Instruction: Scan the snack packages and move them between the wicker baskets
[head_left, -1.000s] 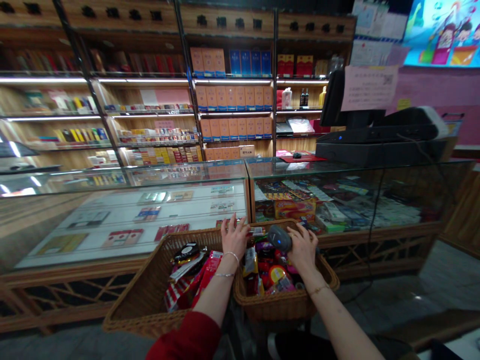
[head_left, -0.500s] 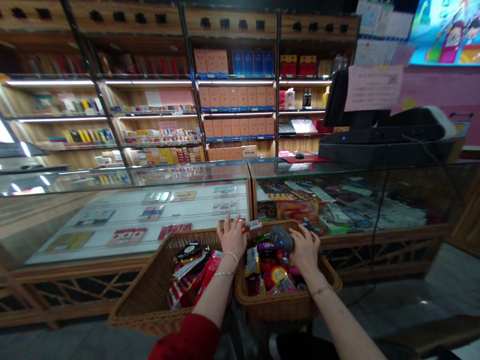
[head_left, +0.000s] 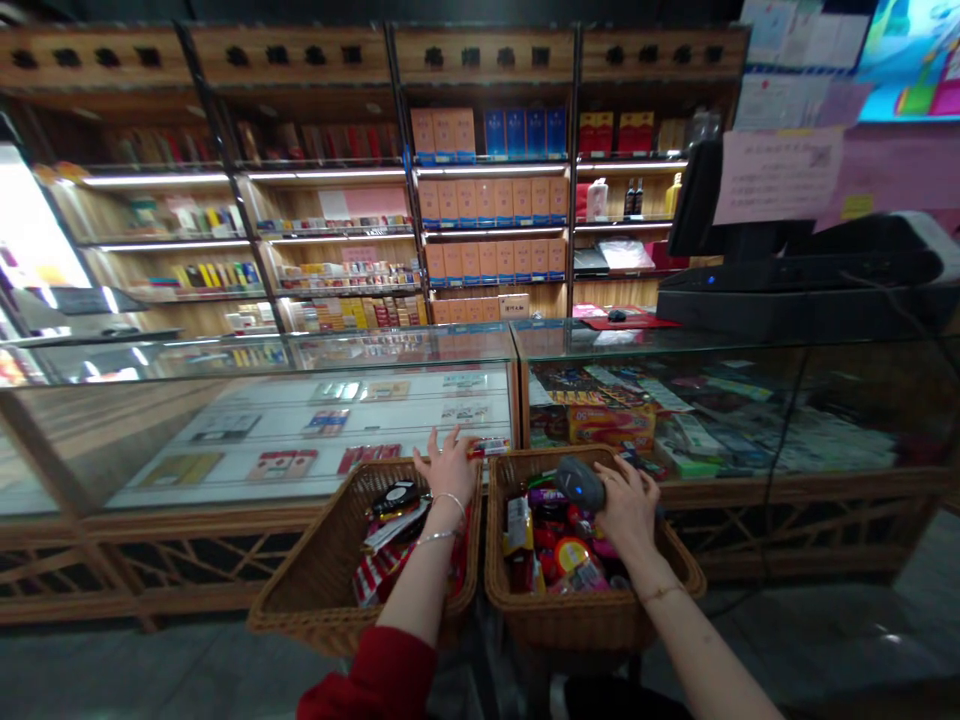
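In my left hand (head_left: 448, 468) is a small packaged snack (head_left: 489, 447) with a red and white wrapper, pinched at one end; its exact kind is too small to read. That hand is over the inner edge of the left wicker basket (head_left: 292, 622), which holds wrapped packets (head_left: 390, 530). My right hand (head_left: 628, 505) grips a dark barcode scanner (head_left: 579, 483), its head pointing left. Below the scanner stands the right wicker basket (head_left: 592, 607), filled with colourful candy packages (head_left: 574, 558).
A glass display counter (head_left: 420, 345) runs behind the baskets, with flat packs inside. On its right part stands a cash register monitor (head_left: 694, 200) with a paper sheet attached. Wooden shelves with orange boxes (head_left: 491, 205) line the back wall. A cable (head_left: 780, 450) hangs at the right.
The view has turned slightly left, so the scene sits further right. My left hand with the packaged snack has moved a little left, away from the scanner. My right hand still holds the scanner.
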